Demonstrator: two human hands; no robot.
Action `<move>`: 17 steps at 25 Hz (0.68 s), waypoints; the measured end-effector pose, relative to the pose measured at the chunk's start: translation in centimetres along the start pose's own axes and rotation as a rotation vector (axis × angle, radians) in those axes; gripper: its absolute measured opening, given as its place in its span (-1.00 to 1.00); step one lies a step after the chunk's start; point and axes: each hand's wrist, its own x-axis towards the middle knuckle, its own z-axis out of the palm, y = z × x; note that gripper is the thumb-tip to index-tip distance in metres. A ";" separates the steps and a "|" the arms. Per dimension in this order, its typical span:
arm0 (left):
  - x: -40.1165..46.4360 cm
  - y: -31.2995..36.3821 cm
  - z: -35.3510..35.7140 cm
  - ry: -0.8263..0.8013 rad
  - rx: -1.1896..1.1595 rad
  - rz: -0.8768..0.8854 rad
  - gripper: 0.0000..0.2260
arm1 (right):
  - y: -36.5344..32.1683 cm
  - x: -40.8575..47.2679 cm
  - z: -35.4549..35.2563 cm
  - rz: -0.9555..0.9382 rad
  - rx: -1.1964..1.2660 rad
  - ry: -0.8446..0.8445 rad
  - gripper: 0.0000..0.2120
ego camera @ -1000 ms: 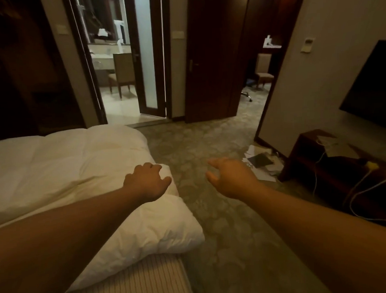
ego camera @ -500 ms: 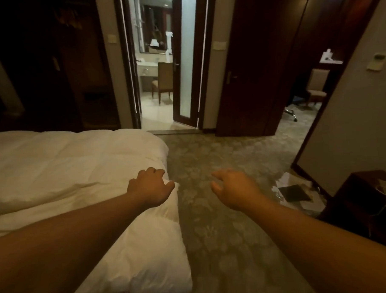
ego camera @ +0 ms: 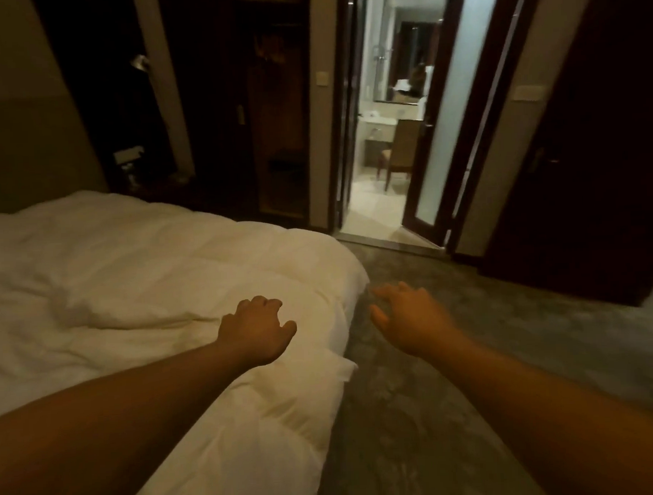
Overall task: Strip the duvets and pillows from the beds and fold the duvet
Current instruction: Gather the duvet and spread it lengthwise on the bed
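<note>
My left hand [ego camera: 256, 330] hovered over the white duvet [ego camera: 139, 278] at the bed's right edge, fingers loosely curled, holding nothing. My right hand [ego camera: 410, 320] reached out above the carpet [ego camera: 455, 410], fingers spread and empty.

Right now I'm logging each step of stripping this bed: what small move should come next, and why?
Probably bring the right hand across onto the white duvet's near edge. It hangs open over the carpet, holding nothing, while the left hand already sits on the duvet with curled fingers. Both hands are likely needed to pull it off.
</note>
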 end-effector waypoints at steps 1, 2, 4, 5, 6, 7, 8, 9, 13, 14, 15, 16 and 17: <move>1.1 0.0 0.2 0.002 0.007 -0.050 -0.45 | 0.4 2.3 0.6 -0.044 -0.005 -0.007 -0.50; 1.9 0.0 0.3 0.008 0.012 -0.100 -0.45 | 0.6 4.5 1.1 -0.102 -0.015 -0.017 -0.50; 3.3 0.0 0.4 0.045 -0.010 -0.215 -0.45 | 0.9 8.8 1.7 -0.246 -0.022 -0.051 -0.48; 3.7 0.2 0.2 0.058 -0.035 -0.290 -0.46 | 0.9 11.0 1.5 -0.319 -0.015 -0.078 -0.48; 4.0 0.2 0.0 0.071 -0.051 -0.359 -0.46 | 0.8 12.8 1.4 -0.383 -0.011 -0.087 -0.49; 4.1 0.3 -0.2 0.080 -0.056 -0.423 -0.46 | 0.4 14.5 1.1 -0.440 -0.011 -0.092 -0.49; 4.3 0.2 -0.5 0.086 -0.060 -0.484 -0.46 | -0.2 16.4 1.0 -0.498 -0.004 -0.100 -0.49; 4.5 -0.1 -0.6 0.099 -0.069 -0.535 -0.46 | -0.9 17.9 0.9 -0.554 -0.004 -0.106 -0.49; 4.8 -1.8 -1.0 0.142 -0.114 -0.727 -0.46 | -5.1 22.9 2.4 -0.724 -0.012 -0.152 -0.48; 5.1 -2.6 -0.9 0.149 -0.121 -0.764 -0.46 | -6.2 24.0 3.1 -0.756 -0.022 -0.153 -0.48; 5.5 -3.5 -0.8 0.158 -0.129 -0.802 -0.47 | -7.4 25.3 3.9 -0.788 -0.033 -0.152 -0.48; 6.1 -4.6 -0.5 0.169 -0.138 -0.830 -0.47 | -8.6 26.4 4.7 -0.811 -0.036 -0.154 -0.48; 6.7 -5.8 -0.2 0.178 -0.149 -0.850 -0.47 | -9.7 27.6 5.4 -0.834 -0.040 -0.155 -0.48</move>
